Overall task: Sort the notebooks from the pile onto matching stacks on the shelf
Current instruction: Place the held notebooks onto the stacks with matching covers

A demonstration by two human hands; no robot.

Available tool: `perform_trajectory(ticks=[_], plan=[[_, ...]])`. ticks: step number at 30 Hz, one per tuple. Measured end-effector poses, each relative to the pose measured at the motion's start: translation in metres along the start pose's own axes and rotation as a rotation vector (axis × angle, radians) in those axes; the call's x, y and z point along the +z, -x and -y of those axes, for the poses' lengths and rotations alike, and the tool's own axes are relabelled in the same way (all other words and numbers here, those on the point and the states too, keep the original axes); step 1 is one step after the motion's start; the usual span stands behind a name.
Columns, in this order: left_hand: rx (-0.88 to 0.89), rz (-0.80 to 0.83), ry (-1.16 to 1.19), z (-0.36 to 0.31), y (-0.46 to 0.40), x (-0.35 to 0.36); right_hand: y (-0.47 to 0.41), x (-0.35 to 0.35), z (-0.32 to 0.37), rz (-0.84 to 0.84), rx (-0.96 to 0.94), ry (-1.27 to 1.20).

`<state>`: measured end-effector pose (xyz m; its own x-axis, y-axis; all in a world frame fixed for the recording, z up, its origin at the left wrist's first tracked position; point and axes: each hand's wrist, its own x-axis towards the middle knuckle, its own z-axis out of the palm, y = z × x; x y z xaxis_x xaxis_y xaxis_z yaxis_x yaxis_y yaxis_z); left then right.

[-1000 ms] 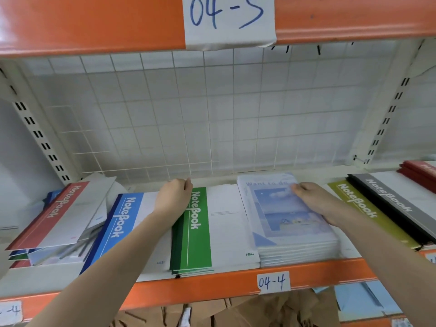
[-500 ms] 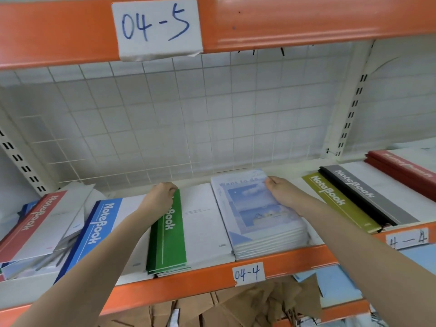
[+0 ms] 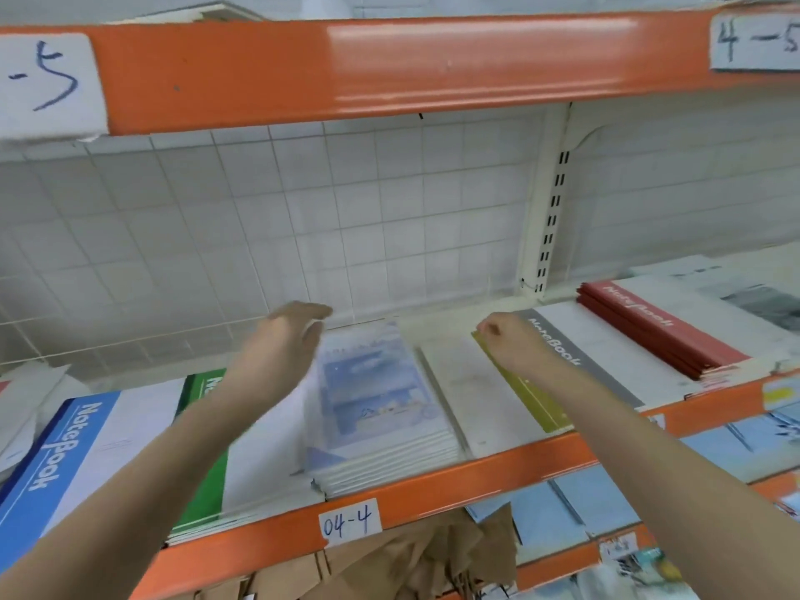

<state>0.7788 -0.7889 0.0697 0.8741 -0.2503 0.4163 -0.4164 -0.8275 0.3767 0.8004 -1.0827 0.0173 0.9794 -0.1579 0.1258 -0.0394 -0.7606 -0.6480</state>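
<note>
The left hand (image 3: 285, 339) hovers with fingers straight and relaxed, holding nothing, over the back left corner of the pale blue sky-printed notebook stack (image 3: 372, 400). The right hand (image 3: 504, 335) has its fingers curled at the back end of the olive-green-spined notebook (image 3: 530, 394); whether it pinches that cover or is simply clenched, I cannot tell, as the frame is blurred.

The blue stack sits mid-shelf, its long axis running from the orange front edge of the shelf (image 3: 433, 491) towards the white wire-grid back panel (image 3: 303, 236). It lies just right of and below the left hand, which is the nearer one. Leftward lie the green-spined notebook stack (image 3: 208, 469) and the blue-spined notebook (image 3: 52, 452); rightward the grey-spined notebook (image 3: 575, 352) and the red notebook stack (image 3: 658, 331), near the shelf's right end.
</note>
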Motion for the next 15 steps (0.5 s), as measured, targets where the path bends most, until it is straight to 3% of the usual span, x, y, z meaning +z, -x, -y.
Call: perform_trajectory(ticks=[4, 6, 10, 15], plan=[[0.421, 0.047, -0.065, -0.077, 0.020, 0.032, -0.012, -0.003, -0.019, 0.075, -0.061, 0.183], [0.433, 0.163, -0.127, -0.100, 0.019, 0.050, -0.018, 0.000, -0.020, 0.100, -0.117, 0.293], [0.053, 0.453, -0.104, -0.126, -0.013, 0.081, -0.032, 0.013, -0.015, 0.190, -0.186, 0.398], [-0.498, 0.596, 0.149, -0.146, -0.042, 0.114, -0.030, 0.036, -0.026, 0.204, -0.230, 0.499]])
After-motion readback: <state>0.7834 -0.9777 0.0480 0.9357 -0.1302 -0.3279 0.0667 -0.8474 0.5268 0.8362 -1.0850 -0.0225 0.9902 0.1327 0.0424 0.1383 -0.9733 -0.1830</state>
